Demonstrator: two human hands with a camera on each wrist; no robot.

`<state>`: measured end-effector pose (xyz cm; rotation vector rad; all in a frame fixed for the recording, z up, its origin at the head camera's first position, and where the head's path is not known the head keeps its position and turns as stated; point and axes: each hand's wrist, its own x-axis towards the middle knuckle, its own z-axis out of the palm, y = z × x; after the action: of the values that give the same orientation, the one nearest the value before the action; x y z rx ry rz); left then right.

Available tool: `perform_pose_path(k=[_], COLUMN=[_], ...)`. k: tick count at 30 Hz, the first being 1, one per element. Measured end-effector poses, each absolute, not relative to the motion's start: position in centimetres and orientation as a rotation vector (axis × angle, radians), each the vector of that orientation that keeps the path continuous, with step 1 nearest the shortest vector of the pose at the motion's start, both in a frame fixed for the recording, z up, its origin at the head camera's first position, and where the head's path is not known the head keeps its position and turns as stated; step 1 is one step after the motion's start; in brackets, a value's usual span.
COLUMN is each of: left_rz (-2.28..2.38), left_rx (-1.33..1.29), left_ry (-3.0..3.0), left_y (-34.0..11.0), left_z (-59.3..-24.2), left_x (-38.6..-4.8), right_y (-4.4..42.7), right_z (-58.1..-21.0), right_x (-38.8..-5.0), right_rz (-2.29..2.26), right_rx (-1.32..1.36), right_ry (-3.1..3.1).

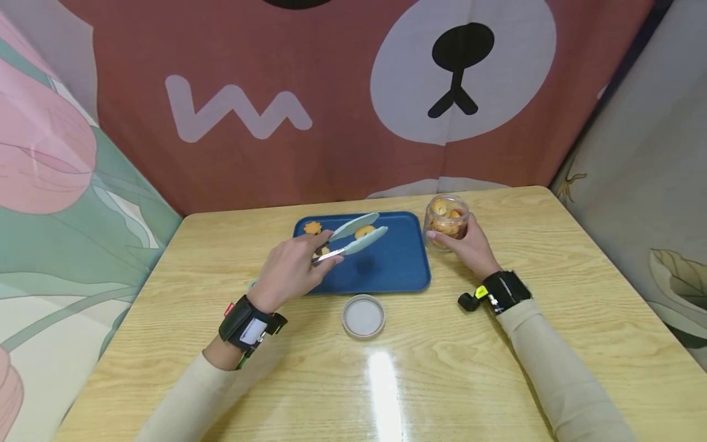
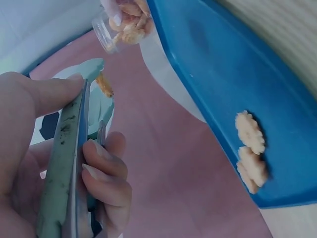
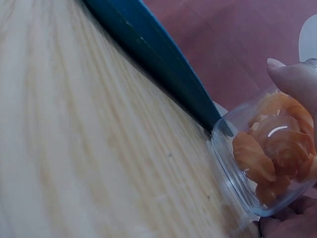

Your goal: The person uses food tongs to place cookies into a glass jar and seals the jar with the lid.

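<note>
My left hand (image 1: pixel 293 267) grips a pair of tongs (image 1: pixel 361 241) with pale green tips, above the blue tray (image 1: pixel 397 270). Between the tips is a golden cookie (image 2: pixel 104 85), raised off the tray. A flower-shaped cookie (image 1: pixel 312 228) lies in the tray's far left part, with more cookie pieces (image 2: pixel 252 168) beside it, partly hidden by the hand in the head view. With thumb and fingers around it, my right hand (image 1: pixel 469 248) holds a clear jar (image 1: pixel 446 222) by the tray's right edge. Several cookies (image 3: pixel 282 144) fill part of the jar, whose top is uncovered.
A round whitish lid (image 1: pixel 363 316) lies on the wooden table (image 1: pixel 442 380) in front of the tray. Behind the table hangs a reddish-brown cloth (image 1: pixel 342 159) with a bear's face. Printed cloths hang at the left and right sides.
</note>
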<state>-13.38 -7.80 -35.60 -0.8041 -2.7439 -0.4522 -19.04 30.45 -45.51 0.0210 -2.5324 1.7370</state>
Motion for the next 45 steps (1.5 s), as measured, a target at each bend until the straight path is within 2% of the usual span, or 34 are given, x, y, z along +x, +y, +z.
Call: perform_pose_path(k=[21,45], left_rz=[-0.482,-0.479], left_rx=[-0.982,-1.089], left_ry=[-2.705,-2.747], left_y=[-1.4,5.6], left_z=[-33.3,-33.4], left_x=[-16.6,-20.8], right_y=[30.3,30.5], right_z=[-45.8,-46.0], right_x=[-19.4,-19.3], right_rz=[1.693,1.742], right_rx=[0.006,0.036], right_ry=[-2.541,-2.501])
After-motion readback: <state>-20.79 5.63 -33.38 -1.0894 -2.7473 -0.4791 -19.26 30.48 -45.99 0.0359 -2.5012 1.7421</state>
